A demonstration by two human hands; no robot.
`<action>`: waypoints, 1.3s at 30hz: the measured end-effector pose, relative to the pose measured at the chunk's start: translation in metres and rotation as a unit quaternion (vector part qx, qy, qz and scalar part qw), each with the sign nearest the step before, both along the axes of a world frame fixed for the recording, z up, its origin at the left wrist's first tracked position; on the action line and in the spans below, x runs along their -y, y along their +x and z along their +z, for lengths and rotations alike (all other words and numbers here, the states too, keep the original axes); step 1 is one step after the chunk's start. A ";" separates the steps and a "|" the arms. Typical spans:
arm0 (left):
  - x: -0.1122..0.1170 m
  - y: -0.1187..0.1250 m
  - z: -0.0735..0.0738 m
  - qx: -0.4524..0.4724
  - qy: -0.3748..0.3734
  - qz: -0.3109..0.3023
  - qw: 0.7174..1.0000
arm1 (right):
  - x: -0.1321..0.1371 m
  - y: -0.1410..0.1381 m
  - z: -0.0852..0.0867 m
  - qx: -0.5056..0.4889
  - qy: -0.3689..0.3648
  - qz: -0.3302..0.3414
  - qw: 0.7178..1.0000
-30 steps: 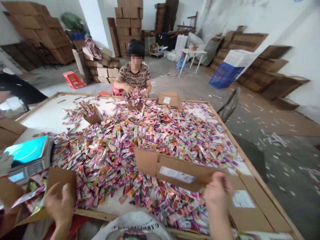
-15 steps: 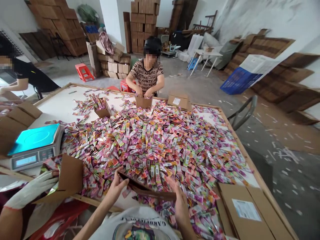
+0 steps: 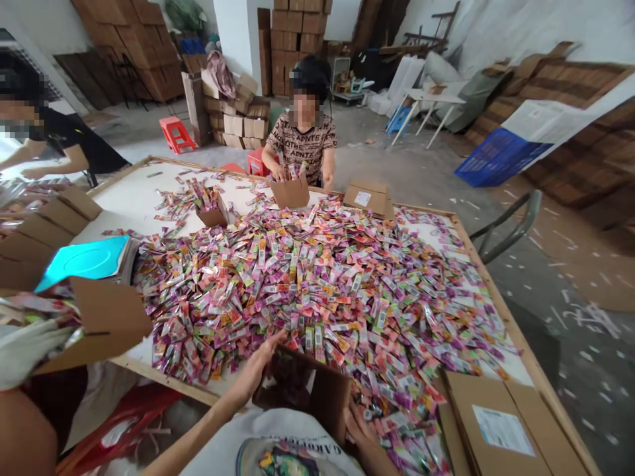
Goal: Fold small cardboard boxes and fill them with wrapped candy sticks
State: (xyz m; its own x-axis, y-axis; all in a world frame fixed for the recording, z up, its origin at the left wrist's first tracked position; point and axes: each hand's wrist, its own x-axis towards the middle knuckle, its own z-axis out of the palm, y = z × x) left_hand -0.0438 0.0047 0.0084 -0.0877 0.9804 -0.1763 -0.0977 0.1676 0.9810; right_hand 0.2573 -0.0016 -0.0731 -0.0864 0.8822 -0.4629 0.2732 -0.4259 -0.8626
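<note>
An opened cardboard box (image 3: pixel 330 396) is tilted at the table's near edge, right in front of my body. My left hand (image 3: pixel 262 363) grips its far left rim. On the other side, my right hand (image 3: pixel 360 426) is pressed against the box's right wall, its fingers partly hidden. The inside is dark, and I cannot make out clearly what shows in it. Just beyond spreads a large heap of small, colourful plastic sachets (image 3: pixel 297 284), pink, purple and green, reaching around the box.
Flattened cartons (image 3: pixel 501 410) with a label lie at the near right. At left, a gloved co-worker's hand (image 3: pixel 30 350) holds a filled box (image 3: pixel 106 317) near a scale (image 3: pixel 89 259). Across the table, a person (image 3: pixel 302 142) handles another box (image 3: pixel 290 192).
The box between my hands has opened from nearly flat into a squared shape. At left, the gloved co-worker's box has been lifted and moved left, over the scale's front.
</note>
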 end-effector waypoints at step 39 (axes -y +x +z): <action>0.007 -0.016 -0.029 -0.475 0.137 -0.231 0.838 | -0.050 -0.068 -0.018 0.101 0.186 -0.011 0.977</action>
